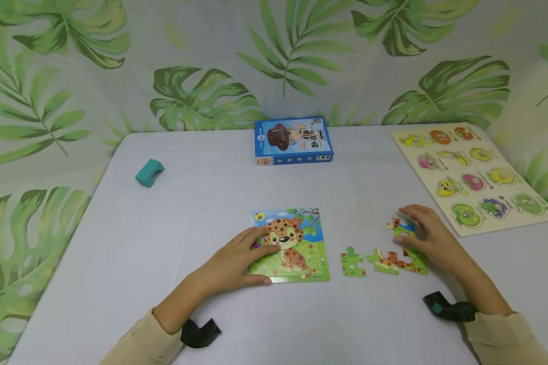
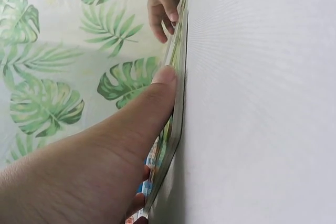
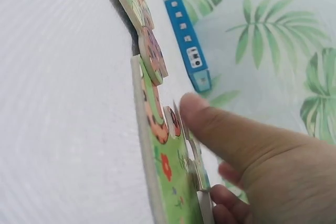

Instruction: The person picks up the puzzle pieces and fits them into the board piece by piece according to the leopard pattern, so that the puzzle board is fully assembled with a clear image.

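A square jigsaw board [image 1: 318,263] with a spotted leopard cub on it lies at the middle of the table. My left hand [image 1: 246,256] rests on its left side, fingers spread over the picture and thumb along the near edge; the left wrist view shows that thumb [image 2: 152,95] against the board's edge. Right of the board lies a loose green puzzle piece [image 1: 353,263], then several joined pieces [image 1: 385,261] with leopard spots. Over the upper part of these my right hand [image 1: 431,235] hovers, thumb and fingers apart around a piece [image 1: 396,223] with a blue background.
A blue game box [image 1: 294,142] lies at the back centre. The fruit peg board [image 1: 475,177] is at the far right, just beyond my right hand. A teal arch block [image 1: 149,173] sits at the back left. Leaf-patterned cloth hangs behind the table.
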Demonstrator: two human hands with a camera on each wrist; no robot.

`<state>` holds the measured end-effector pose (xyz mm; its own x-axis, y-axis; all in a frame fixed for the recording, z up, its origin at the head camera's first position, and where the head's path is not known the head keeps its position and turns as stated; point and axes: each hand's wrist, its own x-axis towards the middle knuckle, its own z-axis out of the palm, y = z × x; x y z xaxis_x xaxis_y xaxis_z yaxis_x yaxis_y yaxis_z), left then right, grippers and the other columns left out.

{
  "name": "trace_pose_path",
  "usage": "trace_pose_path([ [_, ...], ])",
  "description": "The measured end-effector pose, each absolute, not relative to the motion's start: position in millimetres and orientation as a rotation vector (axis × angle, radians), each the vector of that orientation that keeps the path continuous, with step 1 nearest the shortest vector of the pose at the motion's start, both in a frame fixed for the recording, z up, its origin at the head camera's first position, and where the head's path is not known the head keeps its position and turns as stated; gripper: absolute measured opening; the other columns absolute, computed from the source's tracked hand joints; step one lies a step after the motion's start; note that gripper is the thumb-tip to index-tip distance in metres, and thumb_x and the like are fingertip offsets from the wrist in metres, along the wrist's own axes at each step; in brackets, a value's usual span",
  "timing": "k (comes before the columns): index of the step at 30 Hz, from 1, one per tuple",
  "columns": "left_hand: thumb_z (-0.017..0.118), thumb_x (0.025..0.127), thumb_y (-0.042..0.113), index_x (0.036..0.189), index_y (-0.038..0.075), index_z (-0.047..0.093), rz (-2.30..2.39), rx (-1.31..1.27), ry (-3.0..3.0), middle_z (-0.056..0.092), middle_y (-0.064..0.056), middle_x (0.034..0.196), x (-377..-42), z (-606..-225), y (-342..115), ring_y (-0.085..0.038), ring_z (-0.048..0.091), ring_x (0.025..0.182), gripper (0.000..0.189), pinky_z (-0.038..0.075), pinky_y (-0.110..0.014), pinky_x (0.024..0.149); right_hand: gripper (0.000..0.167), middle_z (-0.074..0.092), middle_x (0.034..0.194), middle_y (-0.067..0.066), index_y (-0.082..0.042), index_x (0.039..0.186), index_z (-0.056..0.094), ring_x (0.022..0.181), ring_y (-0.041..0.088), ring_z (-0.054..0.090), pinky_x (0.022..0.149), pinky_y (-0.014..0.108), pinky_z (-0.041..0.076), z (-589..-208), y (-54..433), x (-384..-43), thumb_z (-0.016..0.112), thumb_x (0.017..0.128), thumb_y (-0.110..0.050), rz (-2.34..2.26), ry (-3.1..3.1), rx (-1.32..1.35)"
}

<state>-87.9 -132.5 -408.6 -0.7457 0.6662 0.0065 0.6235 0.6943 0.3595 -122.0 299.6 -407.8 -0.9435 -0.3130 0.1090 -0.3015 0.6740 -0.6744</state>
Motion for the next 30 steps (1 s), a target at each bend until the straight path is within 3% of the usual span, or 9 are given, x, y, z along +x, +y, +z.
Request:
trace_pose_path([
  [2,0.056,0.077,0.061,0.134,0.031,0.042,0.524,1.061,2.776,0.021,-0.002,0.146,-88,-408,-133,-0.023,0.014,0.133,0.066,0.026,-0.039,0.102,0.057,0.034,0.128,0.026,0.005,0.126,0.043,0.118,0.047,0.028,0.105,0.037,0.018,-409,300,-123,0.069,0.080,-0.016,-1.131,2.854,-0.529],
  [4,0.056,0.077,0.061,0.134,0.031,0.043,0.524,1.061,2.777,0.021,-0.002,0.146,-88,-408,-133,-0.023,0.014,0.133,0.066,0.025,-0.039,0.102,0.055,0.035,0.127,0.027,0.005,0.125,0.044,0.118,0.048,0.026,0.099,0.057,0.017,-410,301,-123,0.068,0.080,-0.016,-1.122,2.847,-0.536],
  [6,0.056,0.077,0.061,0.134,0.031,0.043,0.529,1.063,2.775,0.021,-0.003,0.146,-88,-408,-133,-0.023,0.014,0.133,0.066,0.025,-0.039,0.102,0.053,0.036,0.126,0.027,0.005,0.124,0.045,0.117,0.050,0.026,0.093,0.064,0.017,-410,300,-124,0.068,0.081,-0.016,-1.112,2.840,-0.536],
  [13,0.056,0.077,0.060,0.134,0.030,0.043,0.544,1.059,2.755,0.019,-0.002,0.146,-87,-407,-132,-0.022,0.012,0.133,0.066,0.029,-0.040,0.100,0.040,0.041,0.120,0.026,0.002,0.115,0.053,0.113,0.047,0.032,0.089,0.063,0.023,-406,296,-123,0.066,0.082,-0.016,-1.053,2.865,-0.548],
  [20,0.055,0.078,0.061,0.134,0.029,0.043,0.544,1.070,2.770,0.019,-0.003,0.146,-87,-408,-132,-0.023,0.013,0.133,0.065,0.032,-0.042,0.098,0.043,0.049,0.115,0.023,0.002,0.114,0.052,0.109,0.042,0.039,0.085,0.058,0.031,-396,289,-121,0.068,0.081,-0.020,-0.942,2.957,-0.535],
  [26,0.055,0.080,0.058,0.131,0.028,0.048,0.524,1.063,2.802,0.022,-0.005,0.144,-86,-407,-129,-0.025,0.017,0.132,0.060,0.035,-0.042,0.096,0.045,0.049,0.118,0.017,-0.001,0.118,0.052,0.109,0.036,0.040,0.084,0.056,0.034,-376,262,-116,0.070,0.079,-0.015,-1.032,2.951,-0.676],
  [30,0.055,0.080,0.057,0.129,0.027,0.050,0.495,1.069,2.834,0.026,-0.008,0.142,-86,-406,-126,-0.025,0.022,0.130,0.058,0.034,-0.041,0.097,0.045,0.052,0.115,0.009,-0.003,0.115,0.056,0.108,0.028,0.042,0.089,0.038,0.037,-366,235,-114,0.073,0.074,-0.009,-1.044,2.982,-0.854],
])
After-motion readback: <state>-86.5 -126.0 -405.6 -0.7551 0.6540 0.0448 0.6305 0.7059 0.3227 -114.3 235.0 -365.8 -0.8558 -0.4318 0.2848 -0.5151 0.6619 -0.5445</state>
